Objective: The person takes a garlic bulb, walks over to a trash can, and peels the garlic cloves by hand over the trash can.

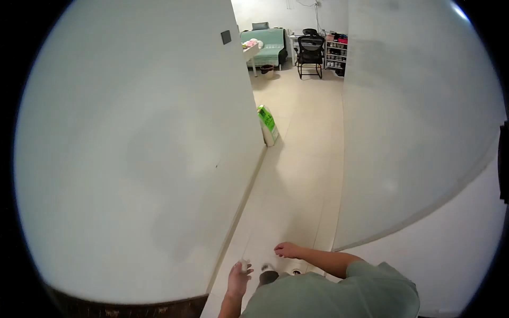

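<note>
My left hand point(238, 281) is low in the view, near the base of the left wall. Its fingers are closed around a small white thing point(244, 265), perhaps crumpled tissue; its exact kind is too small to make out. In front of my body, my right hand point(287, 250) hangs above the floor with loosely bent fingers somewhat apart and nothing visible in them. A shoe point(268, 267) shows beneath my green shirt point(328, 298).
Pale walls point(159, 159) flank a tiled passage point(302, 180). A green-and-white bag point(268, 126) stands at the left wall's corner. Beyond are a black office chair point(310, 52), a green sofa point(273, 45), a waste bin point(267, 71) and a filled shelf rack point(336, 53).
</note>
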### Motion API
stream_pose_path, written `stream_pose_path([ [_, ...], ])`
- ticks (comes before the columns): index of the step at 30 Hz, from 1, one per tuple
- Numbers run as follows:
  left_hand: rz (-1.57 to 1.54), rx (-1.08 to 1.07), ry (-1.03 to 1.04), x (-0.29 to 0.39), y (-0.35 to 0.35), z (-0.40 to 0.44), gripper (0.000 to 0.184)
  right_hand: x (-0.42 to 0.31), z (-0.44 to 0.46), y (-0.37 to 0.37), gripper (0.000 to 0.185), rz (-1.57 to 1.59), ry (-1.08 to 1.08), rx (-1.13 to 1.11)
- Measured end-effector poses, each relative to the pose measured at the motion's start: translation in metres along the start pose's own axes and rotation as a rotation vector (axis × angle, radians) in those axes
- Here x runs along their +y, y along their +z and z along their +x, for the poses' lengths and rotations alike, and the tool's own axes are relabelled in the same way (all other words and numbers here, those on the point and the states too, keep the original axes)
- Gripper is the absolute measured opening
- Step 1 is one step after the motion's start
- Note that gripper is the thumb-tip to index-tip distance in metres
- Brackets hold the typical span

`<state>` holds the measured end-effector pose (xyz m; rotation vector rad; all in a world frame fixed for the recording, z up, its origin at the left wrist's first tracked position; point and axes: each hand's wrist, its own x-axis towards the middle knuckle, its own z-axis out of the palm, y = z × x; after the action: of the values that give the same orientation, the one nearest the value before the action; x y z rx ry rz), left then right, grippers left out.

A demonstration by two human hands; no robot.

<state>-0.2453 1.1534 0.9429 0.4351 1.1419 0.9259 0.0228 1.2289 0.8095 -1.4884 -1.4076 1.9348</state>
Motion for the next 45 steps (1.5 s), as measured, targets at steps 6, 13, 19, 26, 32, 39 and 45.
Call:
stream_pose_path([
  [6, 0.167, -0.123, -0.041, 0.074, 0.043, 0.147, 0.038, -0.002, 0.051, -0.104, 0.043, -0.451, 0.016, 0.258],
  [13, 0.21, -0.262, -0.078, 0.194, 0.144, 0.318, 0.036, 0.113, 0.011, -0.235, 0.031, -0.081, 0.577, 0.803],
  [19, 0.483, -0.433, -0.178, 0.253, 0.256, 0.44, 0.042, 0.153, 0.016, -0.252, 0.019, 0.361, 0.578, 0.961],
  [26, 0.429, -0.48, -0.181, 0.277, 0.38, 0.576, 0.043, 0.141, 0.087, -0.357, 0.021, -0.078, 0.402, 0.342],
  [32, 0.419, -0.496, -0.2, 0.312, 0.464, 0.673, 0.045, 0.082, 0.193, -0.606, 0.024, -0.031, 0.486, 0.793],
  [39, 0.284, -0.42, -0.234, 0.347, 0.537, 0.795, 0.046, -0.115, 0.348, -0.818, 0.034, 0.095, 0.133, 0.876],
  [45, 0.241, -0.498, -0.162, 0.386, 0.623, 0.949, 0.047, -0.193, 0.407, -0.885, 0.038, -0.333, 0.102, 0.688],
])
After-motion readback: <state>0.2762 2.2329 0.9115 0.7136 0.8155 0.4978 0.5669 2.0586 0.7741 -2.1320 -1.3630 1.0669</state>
